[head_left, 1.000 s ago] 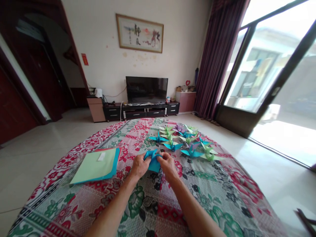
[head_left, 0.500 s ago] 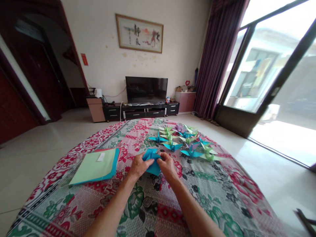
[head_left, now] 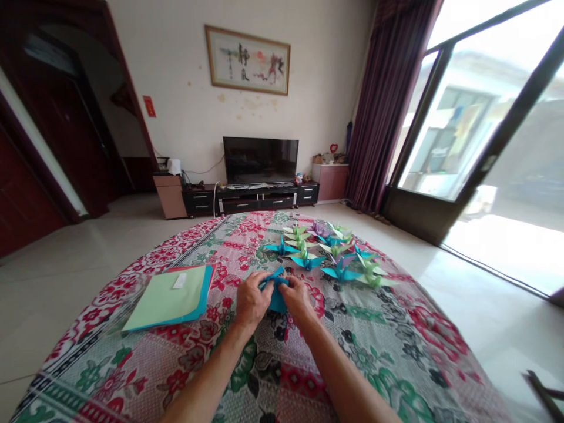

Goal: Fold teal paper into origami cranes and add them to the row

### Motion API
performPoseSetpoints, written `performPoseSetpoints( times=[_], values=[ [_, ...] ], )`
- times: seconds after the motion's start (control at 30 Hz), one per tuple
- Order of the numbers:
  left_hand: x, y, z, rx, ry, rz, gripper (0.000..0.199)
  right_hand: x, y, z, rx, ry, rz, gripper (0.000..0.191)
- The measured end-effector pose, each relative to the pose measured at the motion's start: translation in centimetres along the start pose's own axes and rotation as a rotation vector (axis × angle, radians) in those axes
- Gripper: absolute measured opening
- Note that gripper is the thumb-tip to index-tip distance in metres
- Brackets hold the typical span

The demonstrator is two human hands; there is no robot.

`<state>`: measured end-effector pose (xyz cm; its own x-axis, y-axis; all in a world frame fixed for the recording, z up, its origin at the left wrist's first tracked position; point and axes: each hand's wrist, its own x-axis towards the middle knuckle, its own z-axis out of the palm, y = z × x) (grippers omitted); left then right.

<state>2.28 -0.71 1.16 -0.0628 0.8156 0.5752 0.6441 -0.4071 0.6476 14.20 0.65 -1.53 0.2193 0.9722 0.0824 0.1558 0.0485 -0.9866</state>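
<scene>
Between my two hands is a folded piece of blue paper [head_left: 277, 302], its upper flap bent and its lower part hanging down toward me. My left hand [head_left: 254, 298] pinches its left side, fingers curled and the back of the hand turned up. On the other side my right hand [head_left: 297, 295] grips the paper's right edge with thumb and fingers. Just beyond the hands sit several folded paper cranes, among them a blue crane [head_left: 341, 271], a green crane [head_left: 374, 275] and another blue crane [head_left: 282, 248].
A stack of square paper sheets [head_left: 165, 299], light green on top with blue and red beneath, lies to the left with a small white slip [head_left: 180, 281] on it. The round table wears a flowered cloth [head_left: 282, 364]. A television [head_left: 261, 160] stands on a low cabinet beyond.
My left hand has rolled over the paper, its back now facing up. The blue paper's top has folded down, so less of it shows between the hands.
</scene>
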Motion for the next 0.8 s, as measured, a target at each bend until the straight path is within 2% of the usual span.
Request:
performPoseSetpoints(
  times=[0.13, 0.27, 0.47, 0.7, 0.8],
  values=[
    [-0.3, 0.0, 0.2, -0.012, 0.001, 0.090, 0.015, 0.0, -0.1, -0.1, -0.032, 0.026, -0.019, 0.026],
    [-0.4, 0.3, 0.2, 0.004, 0.010, 0.102, 0.015, 0.1, -0.1, -0.1, -0.061, 0.052, -0.048, 0.029],
    [-0.4, 0.7, 0.3, 0.090, 0.031, -0.023, 0.018, -0.1, -0.3, -0.1, -0.181, 0.144, -0.079, 0.032],
    [-0.6, 0.7, 0.4, 0.163, 0.004, -0.144, 0.020, -0.8, -1.9, -0.6, -0.443, 0.134, -0.087, 0.026],
    [-0.6, 0.6, 0.6, 0.154, -0.011, -0.205, 0.022, -0.9, -1.9, -0.7, -0.516, 0.170, -0.162, 0.024]
  ],
)
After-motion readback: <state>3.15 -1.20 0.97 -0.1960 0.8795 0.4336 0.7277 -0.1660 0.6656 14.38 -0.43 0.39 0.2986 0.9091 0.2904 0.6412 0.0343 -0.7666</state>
